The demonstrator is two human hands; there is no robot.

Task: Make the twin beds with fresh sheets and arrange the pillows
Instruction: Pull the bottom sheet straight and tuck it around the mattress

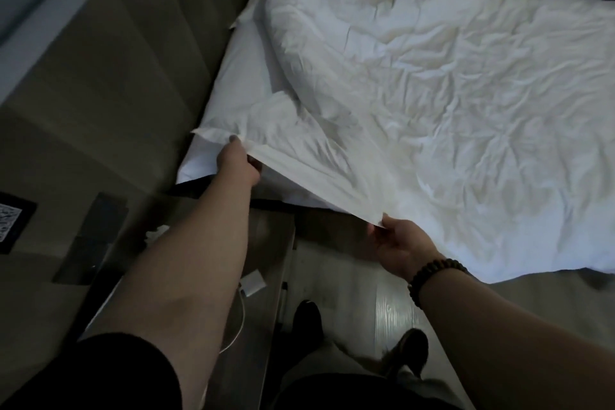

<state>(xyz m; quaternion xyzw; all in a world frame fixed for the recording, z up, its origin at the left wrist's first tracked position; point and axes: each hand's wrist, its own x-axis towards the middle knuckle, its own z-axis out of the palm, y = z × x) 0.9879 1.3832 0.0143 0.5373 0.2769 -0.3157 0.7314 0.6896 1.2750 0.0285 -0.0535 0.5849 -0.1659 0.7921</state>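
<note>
Your left hand (237, 160) pinches the near edge of the one white sheet (432, 93) close to its corner — thumb on top, fingers (254, 165) curled beneath. Your right hand (401, 248) clamps the same edge farther along; one beaded bracelet (432, 276) circles that wrist. The edge runs between your two hands, lifted off the one bed (239, 70) in view — the creased remainder lies spread over it. Beside the bed, a surface (266, 240) carries one white charger (254, 282). Two shoes (307, 316) stand on the floor (392, 306).
</note>
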